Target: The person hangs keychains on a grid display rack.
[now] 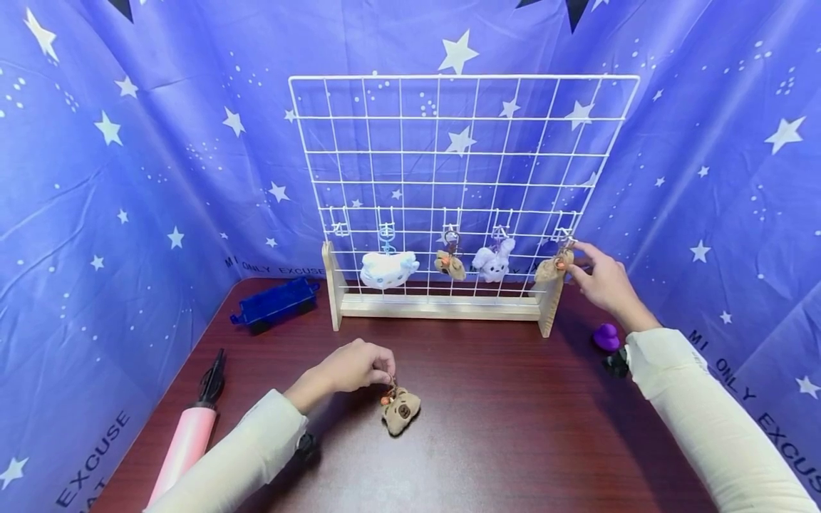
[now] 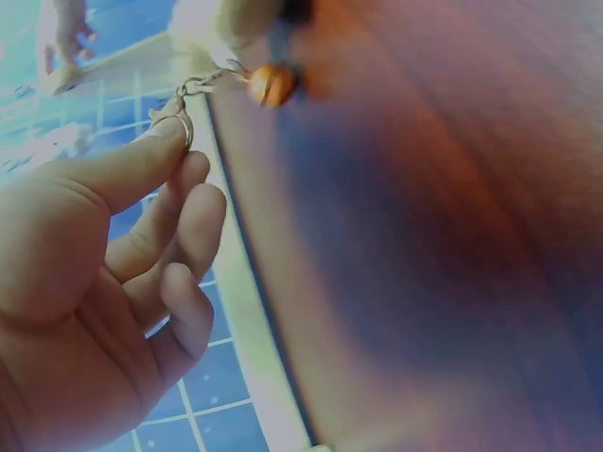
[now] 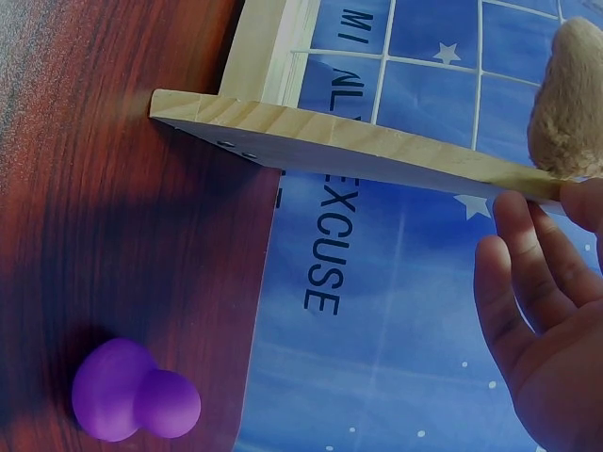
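My left hand (image 1: 355,367) pinches the metal ring of a brown plush keychain (image 1: 400,411) with an orange bell, low over the table front. In the left wrist view, thumb and forefinger meet on that ring, with the orange bell (image 2: 272,85) hanging from the chain. At the rack's right end my right hand (image 1: 603,278) pinches the top of another brown plush keychain (image 1: 549,268) just under a white hook (image 1: 564,234). Part of this second plush (image 3: 570,99) shows at the right wrist view's edge, where the pinching fingertips are mostly cut off.
A white wire grid rack (image 1: 440,308) on wooden feet stands at the back. On its hooks hang a white plush (image 1: 389,270), a small brown plush (image 1: 450,265) and a lilac bunny plush (image 1: 493,262). Around lie a blue cart (image 1: 277,302), pink pump (image 1: 186,442) and purple duck (image 1: 606,337).
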Action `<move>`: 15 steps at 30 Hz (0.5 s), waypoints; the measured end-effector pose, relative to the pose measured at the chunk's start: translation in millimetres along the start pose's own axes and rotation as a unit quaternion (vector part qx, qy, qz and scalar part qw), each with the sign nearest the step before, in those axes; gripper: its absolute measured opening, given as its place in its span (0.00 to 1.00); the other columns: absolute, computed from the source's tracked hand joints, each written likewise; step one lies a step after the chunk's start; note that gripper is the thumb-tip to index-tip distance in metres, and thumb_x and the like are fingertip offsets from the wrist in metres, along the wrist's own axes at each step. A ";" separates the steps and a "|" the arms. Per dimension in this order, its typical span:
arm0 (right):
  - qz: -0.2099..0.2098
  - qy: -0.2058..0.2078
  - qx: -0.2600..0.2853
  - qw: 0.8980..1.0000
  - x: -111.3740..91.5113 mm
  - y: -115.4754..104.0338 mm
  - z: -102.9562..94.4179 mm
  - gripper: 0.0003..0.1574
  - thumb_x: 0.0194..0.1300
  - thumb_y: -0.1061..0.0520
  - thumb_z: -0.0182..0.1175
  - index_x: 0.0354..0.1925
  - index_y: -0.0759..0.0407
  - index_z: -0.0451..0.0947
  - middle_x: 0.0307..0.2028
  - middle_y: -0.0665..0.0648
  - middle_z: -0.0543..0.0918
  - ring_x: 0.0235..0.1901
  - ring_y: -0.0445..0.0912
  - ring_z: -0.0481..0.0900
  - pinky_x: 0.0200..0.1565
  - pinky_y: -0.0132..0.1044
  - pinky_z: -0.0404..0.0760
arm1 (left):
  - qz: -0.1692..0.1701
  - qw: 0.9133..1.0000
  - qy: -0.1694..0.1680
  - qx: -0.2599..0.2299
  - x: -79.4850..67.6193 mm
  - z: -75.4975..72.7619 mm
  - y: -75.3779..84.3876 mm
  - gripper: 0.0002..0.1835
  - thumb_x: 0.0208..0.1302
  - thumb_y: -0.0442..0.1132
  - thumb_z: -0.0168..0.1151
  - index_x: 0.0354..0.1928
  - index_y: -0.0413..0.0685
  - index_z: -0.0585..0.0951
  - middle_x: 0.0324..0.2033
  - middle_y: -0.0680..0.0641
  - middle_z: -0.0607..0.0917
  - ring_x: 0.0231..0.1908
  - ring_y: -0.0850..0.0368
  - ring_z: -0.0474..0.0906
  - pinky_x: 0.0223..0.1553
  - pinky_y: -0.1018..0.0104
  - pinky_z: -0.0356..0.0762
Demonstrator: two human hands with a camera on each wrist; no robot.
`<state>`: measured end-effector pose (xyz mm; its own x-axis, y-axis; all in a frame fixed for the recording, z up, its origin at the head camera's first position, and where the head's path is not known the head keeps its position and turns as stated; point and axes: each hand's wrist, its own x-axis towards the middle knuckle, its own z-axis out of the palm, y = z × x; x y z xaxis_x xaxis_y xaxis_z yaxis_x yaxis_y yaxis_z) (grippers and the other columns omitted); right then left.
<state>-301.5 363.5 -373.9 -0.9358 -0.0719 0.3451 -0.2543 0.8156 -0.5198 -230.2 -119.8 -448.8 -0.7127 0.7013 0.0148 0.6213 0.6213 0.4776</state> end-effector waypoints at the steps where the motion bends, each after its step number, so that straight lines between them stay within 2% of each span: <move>1: 0.000 -0.001 0.000 1.000 -0.1 0.0 0.0 0.30 0.74 0.59 0.58 0.70 0.63 0.67 0.48 0.76 0.85 0.21 0.38 0.81 0.22 0.33 0.80 | -0.003 1.000 0.002 -0.016 -0.4 -3.1 0.1 0.04 0.64 0.41 0.70 0.33 0.57 0.83 0.26 0.56 0.88 0.24 0.71 0.77 0.29 0.73 0.76; 5: 0.002 -0.003 -0.003 1.000 -0.6 -0.3 -0.3 0.30 0.75 0.59 0.57 0.71 0.64 0.66 0.48 0.76 0.85 0.22 0.38 0.82 0.22 0.33 0.81 | -0.012 0.998 0.021 -0.061 -2.0 -14.9 -0.8 0.01 0.67 0.39 0.67 0.38 0.55 0.85 0.27 0.48 0.89 0.20 0.67 0.77 0.27 0.73 0.76; 7: 0.003 -0.004 -0.005 1.000 -0.5 -0.7 -0.5 0.31 0.75 0.59 0.57 0.71 0.64 0.65 0.49 0.76 0.85 0.22 0.39 0.82 0.22 0.33 0.81 | -0.011 0.997 0.036 -0.070 -2.8 -20.2 -1.9 0.03 0.68 0.38 0.67 0.40 0.55 0.85 0.28 0.48 0.90 0.21 0.65 0.79 0.28 0.72 0.77; 15: 0.001 -0.004 -0.006 1.000 0.0 -0.6 -0.2 0.31 0.75 0.59 0.57 0.71 0.64 0.66 0.48 0.76 0.85 0.21 0.41 0.82 0.22 0.34 0.80 | -0.012 0.994 0.100 -0.050 -4.8 -39.1 -7.6 0.05 0.68 0.38 0.67 0.43 0.55 0.87 0.29 0.55 0.89 0.25 0.68 0.79 0.31 0.72 0.78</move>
<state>-301.3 363.1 -373.4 -0.9382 -0.0740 0.3382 -0.2492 0.8225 -0.5113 -244.2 -141.5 -418.2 -0.7835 0.5974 0.1709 0.5750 0.5928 0.5639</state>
